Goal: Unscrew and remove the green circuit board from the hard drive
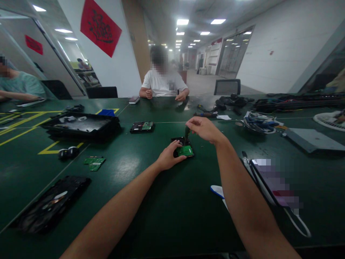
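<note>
A small hard drive with a green circuit board (185, 151) lies on the green tabletop in front of me. My left hand (169, 156) grips its near left side, fingers over the top edge and thumb along the front. Above it, my right hand (202, 128) pinches the top of a dark-handled screwdriver (187, 133), held upright with its lower end at the drive. Whether the tip sits in a screw is too small to make out. A second hard drive (142, 126) rests farther back, left of my hands.
At left are a black tray (81, 124), a loose green circuit board (95, 163) and a black casing (52, 205). A phone (272, 183), a metal box (314, 139) and a bundle of cables (260, 122) lie right. Across the table sits a person in white (163, 82).
</note>
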